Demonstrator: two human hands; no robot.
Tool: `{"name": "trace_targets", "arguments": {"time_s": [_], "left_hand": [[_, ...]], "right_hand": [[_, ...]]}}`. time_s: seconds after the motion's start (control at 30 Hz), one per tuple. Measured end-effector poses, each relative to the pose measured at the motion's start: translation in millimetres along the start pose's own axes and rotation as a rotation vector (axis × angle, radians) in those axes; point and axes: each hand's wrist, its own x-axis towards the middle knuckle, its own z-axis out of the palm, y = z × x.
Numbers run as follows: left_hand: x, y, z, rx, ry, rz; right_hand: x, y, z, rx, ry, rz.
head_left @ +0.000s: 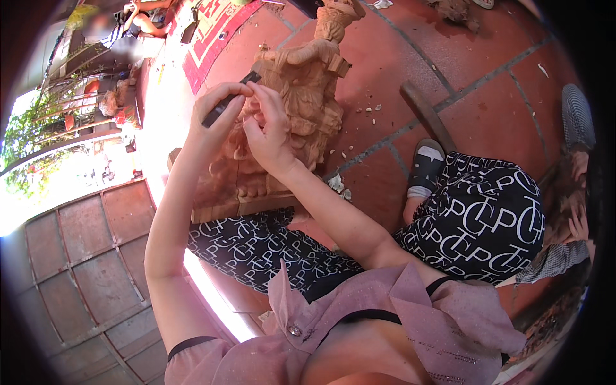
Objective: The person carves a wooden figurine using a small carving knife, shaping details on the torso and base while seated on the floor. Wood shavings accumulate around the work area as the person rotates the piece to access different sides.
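Note:
A reddish-brown carved wooden sculpture [311, 93] stands in front of me between my legs, its surface full of figures and folds. My left hand [218, 106] is closed around a dark, narrow, flat strip [221, 110] at the sculpture's left side. The strip's far end shows beyond my fingertips, close to the wood; its exact kind I cannot make out. Beside it, my right hand [268, 131] is closed with curled fingers, its fingertips meeting the strip near that far end. Part of the carving is hidden behind both hands and forearms.
On the red tiled floor [494, 115] lie a wooden stick [427, 119] and scattered pale chips [337, 185]. A red patterned mat [215, 38] lies at the far left. A rough wood piece [454, 13] is at the top. Another person's hand [577, 221] shows at the right edge.

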Motion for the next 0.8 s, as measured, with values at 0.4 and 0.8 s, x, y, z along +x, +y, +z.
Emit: {"name": "trace_targets", "arguments": {"time_s": [0.4,0.8], "left_hand": [[5,-6,-3,0.142,-0.048,0.079],[-39,-3,-22,0.386,-0.154,0.11]], "right_hand": [[5,-1,-3,-0.006,0.055,0.027],[24,51,-48,0.221,0.19,0.283]]}}
